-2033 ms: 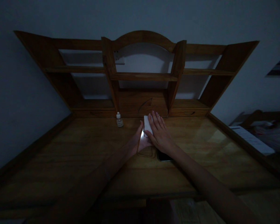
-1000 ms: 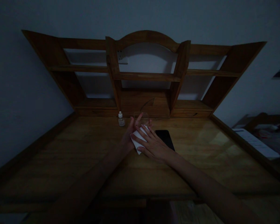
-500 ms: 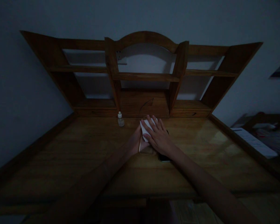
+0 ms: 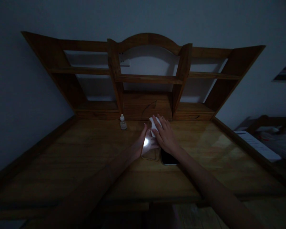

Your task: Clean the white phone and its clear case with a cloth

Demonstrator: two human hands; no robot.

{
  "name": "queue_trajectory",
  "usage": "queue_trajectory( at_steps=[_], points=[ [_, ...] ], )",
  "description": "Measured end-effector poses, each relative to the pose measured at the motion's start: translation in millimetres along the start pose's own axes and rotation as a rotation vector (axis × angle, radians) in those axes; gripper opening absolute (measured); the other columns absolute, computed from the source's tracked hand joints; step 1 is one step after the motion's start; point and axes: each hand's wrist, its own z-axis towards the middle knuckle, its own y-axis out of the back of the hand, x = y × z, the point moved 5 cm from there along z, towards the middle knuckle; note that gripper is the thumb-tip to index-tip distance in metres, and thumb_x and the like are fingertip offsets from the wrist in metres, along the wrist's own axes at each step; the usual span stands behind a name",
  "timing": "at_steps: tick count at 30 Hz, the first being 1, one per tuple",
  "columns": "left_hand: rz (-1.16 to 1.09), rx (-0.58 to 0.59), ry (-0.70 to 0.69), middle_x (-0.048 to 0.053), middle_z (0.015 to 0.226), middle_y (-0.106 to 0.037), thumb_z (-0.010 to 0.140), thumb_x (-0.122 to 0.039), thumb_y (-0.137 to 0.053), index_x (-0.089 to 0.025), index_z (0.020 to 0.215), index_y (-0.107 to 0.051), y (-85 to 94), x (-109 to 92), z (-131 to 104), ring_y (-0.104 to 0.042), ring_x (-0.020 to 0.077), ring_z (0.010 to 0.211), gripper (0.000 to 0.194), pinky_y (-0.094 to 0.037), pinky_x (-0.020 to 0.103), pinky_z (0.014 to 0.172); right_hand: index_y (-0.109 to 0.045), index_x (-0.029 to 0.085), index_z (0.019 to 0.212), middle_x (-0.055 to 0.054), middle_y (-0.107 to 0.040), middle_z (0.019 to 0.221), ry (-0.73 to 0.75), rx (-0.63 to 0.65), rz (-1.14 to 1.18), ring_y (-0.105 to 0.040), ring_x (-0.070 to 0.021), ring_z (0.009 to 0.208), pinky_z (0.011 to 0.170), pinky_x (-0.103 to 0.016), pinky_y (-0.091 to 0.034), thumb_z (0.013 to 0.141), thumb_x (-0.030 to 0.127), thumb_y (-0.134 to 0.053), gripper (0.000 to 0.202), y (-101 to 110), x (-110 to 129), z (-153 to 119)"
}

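A clear phone case [image 4: 149, 155] with a pale rim is held above the desk in my left hand [image 4: 141, 143], whose thumb lies along its left edge. Through the see-through back, part of my left palm and a bright glare show. My right hand [image 4: 166, 136] presses a folded white cloth or tissue [image 4: 154, 126] against the far right part of the case, fingers laid over it. Below my right wrist lies a dark phone [image 4: 168, 158] on the desk, partly covered by the hand and case.
A small dropper bottle [image 4: 123, 122] with a white cap stands left of my hands on the wooden desk [image 4: 85, 152]. Behind is a wooden shelf unit [image 4: 149, 79] against the wall. Papers [image 4: 258, 146] lie beyond the desk's raised right edge.
My right hand has slid the white cloth or tissue up and to the right across the case. More of the clear back and a glare now show, and more of the phone is uncovered.
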Motion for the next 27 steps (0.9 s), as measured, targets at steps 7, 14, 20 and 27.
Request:
queue_trajectory(
  at_steps=[7, 14, 20, 27],
  points=[
    [0.101, -0.092, -0.025, 0.011, 0.097, -0.072, 0.094, -0.063, -0.035, -0.021, 0.139, -0.052, -5.9, -5.8, -9.0, -0.068, 0.0243, 0.081, 0.063, -0.054, 0.043, 0.082, -0.015, 0.028, 0.157, -0.006, -0.023, 0.162, -0.036, -0.038, 0.091, -0.017, -0.0256, 0.150, 0.120, -0.052, -0.023, 0.104, 0.046, -0.026, 0.057, -0.1, -4.8, -0.8],
    [0.081, -0.059, -0.153, 0.011, 0.135, -0.060, 0.098, -0.056, -0.034, -0.023, 0.138, -0.053, -13.3, -11.5, -7.8, -0.058, 0.0270, 0.119, 0.056, -0.045, 0.043, 0.100, 0.000, 0.030, 0.157, -0.002, 0.009, 0.165, -0.009, -0.072, -0.069, 0.005, -0.0283, 0.151, 0.120, -0.059, -0.010, 0.103, 0.045, -0.027, 0.063, 2.0, 5.2, -2.4],
    [0.069, -0.124, -0.180, 0.008, 0.144, -0.053, 0.095, -0.059, -0.039, -0.023, 0.137, -0.054, -13.1, -12.7, -8.6, -0.043, 0.0280, 0.136, 0.058, -0.033, 0.044, 0.113, 0.012, 0.027, 0.156, -0.002, 0.005, 0.165, 0.072, 0.029, -0.097, 0.003, -0.0248, 0.152, 0.122, -0.056, -0.006, 0.104, 0.042, -0.026, 0.066, -6.0, 16.6, -5.6],
    [0.013, -0.140, -0.204, 0.005, 0.144, -0.053, 0.097, -0.056, -0.040, -0.022, 0.137, -0.054, 3.7, -20.5, -4.4, -0.043, 0.0218, 0.137, 0.055, -0.030, 0.035, 0.116, 0.010, 0.023, 0.156, -0.005, 0.006, 0.165, 0.167, 0.102, 0.011, 0.003, -0.0238, 0.151, 0.123, -0.051, -0.013, 0.102, 0.046, -0.033, 0.073, -9.0, 24.3, -7.4]
  ],
)
